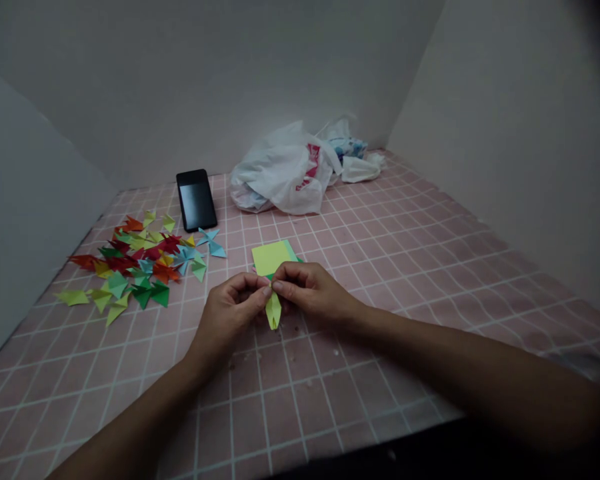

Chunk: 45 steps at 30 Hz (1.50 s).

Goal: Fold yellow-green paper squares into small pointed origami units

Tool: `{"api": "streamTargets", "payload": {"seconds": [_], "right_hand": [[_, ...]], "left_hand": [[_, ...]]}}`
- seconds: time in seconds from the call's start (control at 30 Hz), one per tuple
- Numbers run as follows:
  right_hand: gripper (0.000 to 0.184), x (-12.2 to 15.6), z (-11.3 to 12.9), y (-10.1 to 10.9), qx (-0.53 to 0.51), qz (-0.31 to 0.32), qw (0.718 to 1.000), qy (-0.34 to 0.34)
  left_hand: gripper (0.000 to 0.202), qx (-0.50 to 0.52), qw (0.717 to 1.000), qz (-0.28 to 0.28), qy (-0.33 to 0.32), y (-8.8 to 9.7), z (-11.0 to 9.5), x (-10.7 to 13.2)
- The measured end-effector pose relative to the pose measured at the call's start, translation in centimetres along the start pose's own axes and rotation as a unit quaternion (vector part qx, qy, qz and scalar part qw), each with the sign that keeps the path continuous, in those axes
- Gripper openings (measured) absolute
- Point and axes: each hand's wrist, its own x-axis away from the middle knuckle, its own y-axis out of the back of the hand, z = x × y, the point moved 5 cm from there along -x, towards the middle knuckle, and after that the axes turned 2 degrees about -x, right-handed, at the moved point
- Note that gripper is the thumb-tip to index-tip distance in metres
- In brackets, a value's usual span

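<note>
My left hand [233, 307] and my right hand [313, 290] meet at the middle of the pink tiled table [380, 267]. Both pinch a small folded yellow-green paper piece [273, 311], whose pointed end hangs down between the fingertips. Just behind the hands lies a small stack of square paper sheets [273, 257], yellow-green on top with green and blue edges showing beneath it. To the left a pile of folded paper triangles [140, 263] in red, green, yellow, orange and blue is spread over the table.
A black phone [196, 199] lies face up behind the pile. White plastic bags [290, 170] sit at the back near the corner of the grey walls. The table's front edge runs along the lower right.
</note>
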Motion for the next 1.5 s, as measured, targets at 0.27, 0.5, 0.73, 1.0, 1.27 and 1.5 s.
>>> {"api": "streamTargets", "payload": {"seconds": [0.27,0.5,0.73,1.0,1.27,1.5], "right_hand": [[0.015,0.3,0.5,0.1,0.055,0.002,0.998,0.035],[0.012,0.3,1.4,0.4,0.179,-0.02,0.977,0.115],[0.014,0.3,1.7,0.6,0.18,-0.046,0.976,0.118],[0.014,0.3,0.8,0.0,0.072,-0.015,0.996,0.042],[0.013,0.6,1.1,0.0,0.14,-0.038,0.988,0.062],[0.012,0.6,1.0,-0.2,0.135,-0.032,0.989,0.056]], "left_hand": [[0.016,-0.046,0.999,-0.011,-0.022,-0.2,-0.8,-0.1],[0.015,-0.129,0.991,0.004,-0.043,-0.1,-0.6,-0.3],[0.019,-0.083,0.996,0.022,-0.006,-0.4,-0.5,-0.2],[0.017,-0.028,0.999,-0.017,-0.018,0.1,-0.4,-0.1],[0.019,-0.04,0.999,0.001,-0.017,-0.1,-0.2,0.0],[0.021,-0.094,0.994,-0.003,-0.058,0.1,-1.0,0.2]]}}
